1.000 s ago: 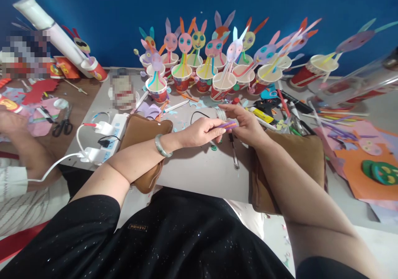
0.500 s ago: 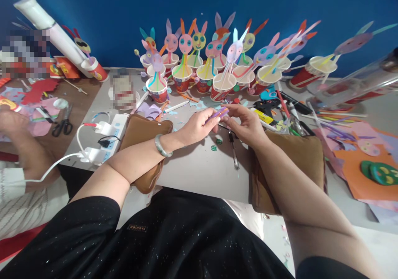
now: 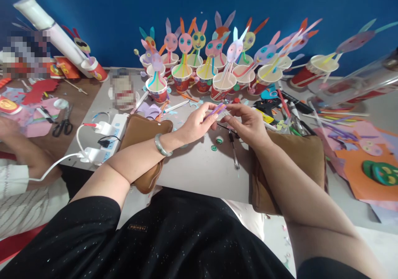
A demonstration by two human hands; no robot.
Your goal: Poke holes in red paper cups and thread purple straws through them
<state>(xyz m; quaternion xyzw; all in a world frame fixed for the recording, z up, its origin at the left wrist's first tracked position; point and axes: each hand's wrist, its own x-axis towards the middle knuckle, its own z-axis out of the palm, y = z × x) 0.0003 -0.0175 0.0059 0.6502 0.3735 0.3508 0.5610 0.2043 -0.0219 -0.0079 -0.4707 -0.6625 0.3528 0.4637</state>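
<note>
My left hand (image 3: 200, 122) pinches a purple strip (image 3: 220, 107) with an orange edge between thumb and fingers, above the grey table. A small see-through piece (image 3: 223, 114), perhaps clear tape, shows along its lower side. From the other side, the fingertips of my right hand (image 3: 248, 123) close on the strip's right end; their exact grip is partly hidden. Below the hands lie two small green discs with pale marks, one of them a green disc (image 3: 219, 140) nearer the right hand. A pen (image 3: 233, 148) rests beside them.
Paper cups (image 3: 222, 86) with rabbit-faced figures line the blue wall. Brown cushions (image 3: 144, 134) lie under both forearms. A power strip (image 3: 113, 136) with cables is at left, near a co-worker's arm (image 3: 18, 142). Markers (image 3: 284, 103) and coloured paper (image 3: 362, 167) cover the right side.
The strip has turned slightly upward, and its see-through piece shows more. My right hand has shifted a little right and down. The co-worker's hand has moved lower at left.
</note>
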